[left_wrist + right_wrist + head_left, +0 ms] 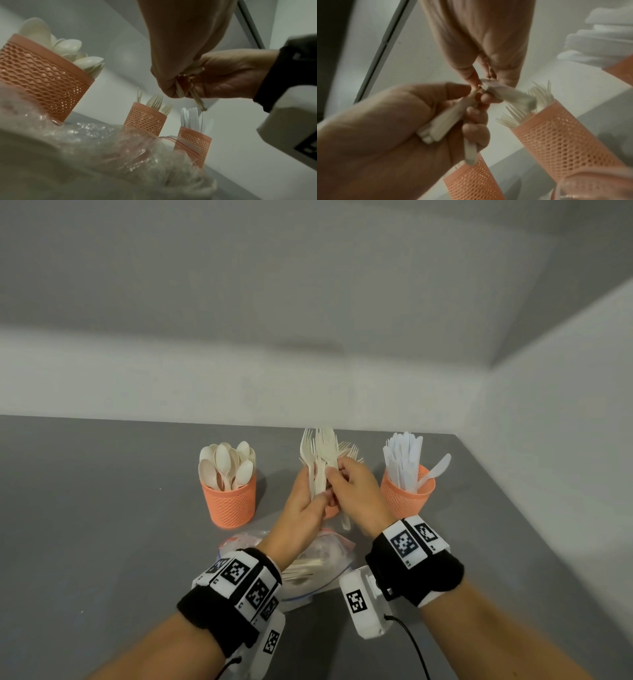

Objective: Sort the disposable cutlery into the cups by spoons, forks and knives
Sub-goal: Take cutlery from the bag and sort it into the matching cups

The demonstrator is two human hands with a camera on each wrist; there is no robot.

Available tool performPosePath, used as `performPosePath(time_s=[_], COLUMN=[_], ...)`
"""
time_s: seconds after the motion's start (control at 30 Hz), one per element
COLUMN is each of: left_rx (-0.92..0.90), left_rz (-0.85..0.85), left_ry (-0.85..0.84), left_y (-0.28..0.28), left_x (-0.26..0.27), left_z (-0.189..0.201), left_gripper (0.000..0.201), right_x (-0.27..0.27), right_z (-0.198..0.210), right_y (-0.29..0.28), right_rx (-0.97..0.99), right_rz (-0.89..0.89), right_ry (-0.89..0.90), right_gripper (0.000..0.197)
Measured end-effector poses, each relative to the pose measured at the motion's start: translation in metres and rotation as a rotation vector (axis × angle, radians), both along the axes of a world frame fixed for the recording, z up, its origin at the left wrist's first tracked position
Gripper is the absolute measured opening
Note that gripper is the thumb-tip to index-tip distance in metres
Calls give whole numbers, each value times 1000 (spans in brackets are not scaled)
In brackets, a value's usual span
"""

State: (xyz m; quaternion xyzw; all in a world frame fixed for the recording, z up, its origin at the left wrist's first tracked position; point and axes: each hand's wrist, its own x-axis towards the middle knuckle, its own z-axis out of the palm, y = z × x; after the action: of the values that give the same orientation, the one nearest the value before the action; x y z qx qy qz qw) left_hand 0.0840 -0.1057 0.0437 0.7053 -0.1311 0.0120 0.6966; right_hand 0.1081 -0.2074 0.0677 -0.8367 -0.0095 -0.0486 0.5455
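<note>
Both hands hold one bundle of cream forks (322,453) upright above the middle orange cup (331,511), which they mostly hide. My left hand (318,494) grips the handles (443,124) from the left. My right hand (337,470) pinches the same bundle higher up. The left cup (228,501) holds cream spoons (224,463). The right cup (406,494) holds white knives (404,457), and a white spoon-shaped piece (438,467) leans out of it. The middle cup (145,120) has several forks (155,101) in it.
A clear zip bag (318,570) with more cream cutlery lies on the grey table (102,508) just in front of the cups, under my wrists. White walls close off the table at the back and right.
</note>
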Motion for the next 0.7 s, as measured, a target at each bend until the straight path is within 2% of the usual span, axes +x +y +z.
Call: performPosePath(time_s=[0.17, 0.37, 0.47, 0.53, 0.7], left_rx=[-5, -200, -219, -226, -149], left_rz=[41, 16, 22, 13, -23], left_ry=[42, 259, 321, 332, 247], left_y=[3, 5, 6, 7, 10], left_x=[1, 6, 8, 8, 6], left_z=[2, 2, 2, 3, 2], left_gripper=[32, 24, 19, 11, 16], right_x=[-4, -8, -8, -8, -9], right_z=[-1, 1, 4, 7, 11], right_y=[1, -2, -5, -7, -11], right_rx=[219, 300, 366, 377, 387], right_rz=[51, 44, 24, 9, -8], right_ry=[74, 93, 90, 53, -56], right_gripper=[17, 19, 19, 13, 11])
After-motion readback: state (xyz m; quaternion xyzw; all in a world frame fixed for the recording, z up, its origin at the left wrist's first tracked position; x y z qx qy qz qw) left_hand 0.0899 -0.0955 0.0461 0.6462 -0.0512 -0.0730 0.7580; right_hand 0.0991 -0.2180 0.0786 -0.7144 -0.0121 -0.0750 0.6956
